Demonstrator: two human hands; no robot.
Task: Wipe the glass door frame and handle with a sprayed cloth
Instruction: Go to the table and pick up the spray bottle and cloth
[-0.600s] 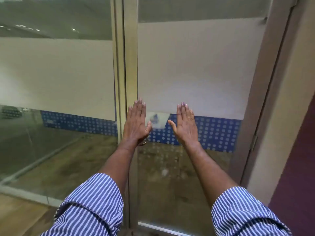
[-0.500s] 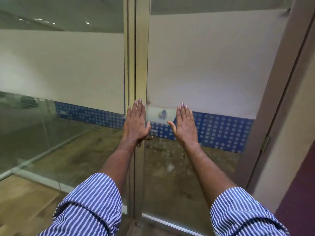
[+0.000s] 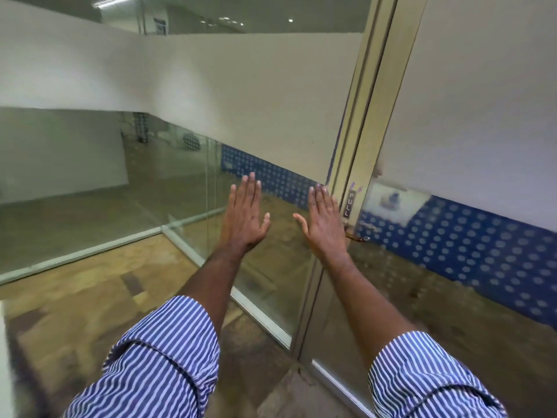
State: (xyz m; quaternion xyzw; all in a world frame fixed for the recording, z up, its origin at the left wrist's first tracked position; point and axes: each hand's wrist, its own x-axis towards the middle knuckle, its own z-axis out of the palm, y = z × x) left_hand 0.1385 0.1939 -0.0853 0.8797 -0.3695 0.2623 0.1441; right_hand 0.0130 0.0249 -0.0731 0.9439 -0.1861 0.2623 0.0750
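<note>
Head view. My left hand (image 3: 244,214) is raised flat, fingers straight and together, thumb spread toward 3 o'clock, palm facing away from me; it holds nothing. My right hand (image 3: 325,220) mirrors it, flat and spread, thumb pointing toward 9 o'clock, likewise empty. The two hands stand side by side, apart from each other, in front of the fixed glass panel (image 3: 168,182); whether either palm touches the glass I cannot tell. Both forearms are bare, with striped blue-and-white sleeves (image 3: 156,354) rolled up near the elbows.

The door frame (image 3: 366,122), a pale metal upright, runs from 12 o'clock down toward 6 o'clock, tilted in this view, just beside the right hand at its 3 o'clock. On the frame, a small vertical label reading PULL (image 3: 349,204) sits near the fingertips of the right hand. The door handle (image 3: 355,233) projects from the frame below that label, partly hidden behind the right hand. The glass door (image 3: 470,122) fills the picture from 1 to 4 o'clock; its upper part is frosted white, and a blue dotted band (image 3: 470,245) crosses it lower down. A wooden floor (image 3: 75,300) shows at 8 o'clock. I see no cloth in either hand.
</note>
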